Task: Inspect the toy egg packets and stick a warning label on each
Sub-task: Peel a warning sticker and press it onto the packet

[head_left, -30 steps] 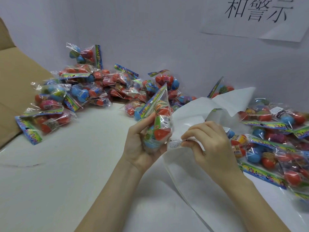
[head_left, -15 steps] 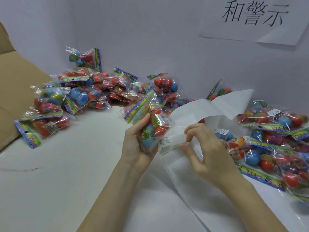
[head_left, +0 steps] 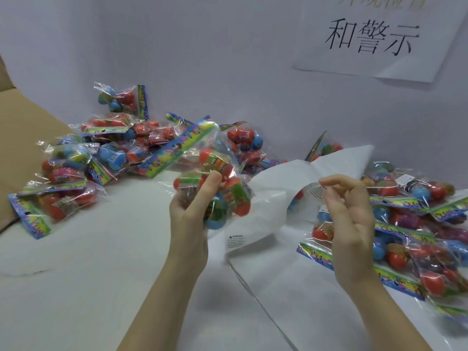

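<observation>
My left hand grips a clear packet of toy eggs with a colourful header card, held up and tilted to the left over the table. To its right, my right hand is raised with curled fingers, and a small white warning label hangs from its fingertips. The white label backing sheet lies crumpled between my hands, with one warning label still on its lower edge.
A heap of egg packets lies at the back left against the wall, and another heap lies at the right. A cardboard box stands at the far left. A paper sign hangs on the wall.
My right hand has peeled a label off the sheet and pulled away to the right. My left hand has tilted the packet leftward and lifted it slightly.
</observation>
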{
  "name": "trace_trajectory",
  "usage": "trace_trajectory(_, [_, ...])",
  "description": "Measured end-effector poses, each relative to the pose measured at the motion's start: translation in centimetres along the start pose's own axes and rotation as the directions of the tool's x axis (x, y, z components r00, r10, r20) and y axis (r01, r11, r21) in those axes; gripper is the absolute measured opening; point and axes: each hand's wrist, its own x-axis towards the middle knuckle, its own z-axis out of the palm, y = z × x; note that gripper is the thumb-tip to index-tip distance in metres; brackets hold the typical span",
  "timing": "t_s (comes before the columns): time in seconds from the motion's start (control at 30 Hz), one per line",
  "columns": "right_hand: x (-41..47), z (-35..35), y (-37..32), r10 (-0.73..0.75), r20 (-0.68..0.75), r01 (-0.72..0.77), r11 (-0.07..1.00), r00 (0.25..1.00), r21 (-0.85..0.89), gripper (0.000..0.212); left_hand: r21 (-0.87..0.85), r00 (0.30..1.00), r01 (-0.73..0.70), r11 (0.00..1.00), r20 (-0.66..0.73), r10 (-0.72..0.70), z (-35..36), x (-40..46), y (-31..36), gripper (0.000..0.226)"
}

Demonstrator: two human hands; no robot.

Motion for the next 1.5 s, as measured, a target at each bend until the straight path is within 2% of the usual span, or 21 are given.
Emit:
trace_trajectory(0.13, [0.0, 0.0, -0.6, 0.018, -0.004, -0.017, 0.999, 1.000, 0.039, 0.038, 0.050, 0.954, 0.247, 0.968, 0.162, -0.252, 0.5, -0.3, 0.4, 0.065])
trace_trajectory(0.17, [0.0, 0.0, -0.7, 0.013, -0.002, -0.013, 0.999, 1.000, 0.045, 0.038, 0.081, 0.939, 0.279, 0.957, 0.184, -0.290, 0.4, -0.4, 0.5, 0.067])
trace_trajectory(0.27, [0.0, -0.1, -1.2, -0.010, 0.027, 0.008, 0.999, 1.000, 0.053, 0.042, 0.132, 0.906, 0.311, 0.941, 0.256, -0.336, 0.1, -0.5, 0.7, 0.044])
trace_trajectory(0.33, [0.0, -0.2, -1.4, -0.012, 0.091, 0.008, 0.999, 0.996, 0.046, 0.044, 0.187, 0.903, 0.300, 0.935, 0.261, -0.342, 0.1, -0.4, 0.7, 0.052])
trace_trajectory(0.4, [-0.1, -0.1, -1.5, -0.018, 0.169, 0.012, 0.999, 0.985, 0.036, 0.046, 0.236, 0.915, 0.288, 0.928, 0.219, -0.339, 0.4, -0.4, 0.5, 0.076])
trace_trajectory(0.57, [-0.5, 0.4, -1.8, -0.092, 0.306, 0.131, 0.985, 0.948, -0.110, 0.030, 0.259, 0.929, 0.255, 0.932, 0.202, -0.311, 0.7, -0.8, -0.1, 0.076])
trace_trajectory(0.67, [-0.8, 0.7, -1.7, -0.106, 0.356, 0.205, 0.945, 0.928, -0.253, 0.035, 0.267, 0.933, 0.231, 0.936, 0.213, -0.291, 0.8, -0.8, -0.3, 0.070])
trace_trajectory(1.1, [-1.1, 1.2, -1.4, -0.128, 0.382, 0.259, 0.914, 0.915, -0.313, 0.031, 0.304, 0.900, 0.275, 0.912, 0.253, -0.356, 0.9, -0.8, -0.1, 0.072])
trace_trajectory(1.27, [-1.2, 1.0, -1.3, -0.134, 0.379, 0.271, 0.902, 0.916, -0.336, 0.032, 0.357, 0.927, 0.200, 0.912, 0.231, -0.294, 0.8, -1.0, -0.5, 0.062])
trace_trajectory(1.33, [-1.3, 1.1, -1.3, -0.148, 0.364, 0.288, 0.884, 0.920, -0.369, 0.030, 0.373, 0.936, 0.189, 0.908, 0.209, -0.281, 0.8, -1.1, -0.6, 0.065])
trace_trajectory(1.4, [-1.3, 1.3, -1.4, -0.087, 0.308, 0.207, 0.900, 0.947, -0.383, 0.032, 0.379, 0.938, 0.200, 0.903, 0.191, -0.288, 1.0, -1.0, -0.7, 0.072])
trace_trajectory(1.5, [-1.2, 1.2, -1.5, 0.105, 0.211, -0.036, 0.951, 0.972, -0.308, 0.034, 0.362, 0.940, 0.221, 0.906, 0.169, -0.297, 1.1, -0.9, -0.7, 0.080])
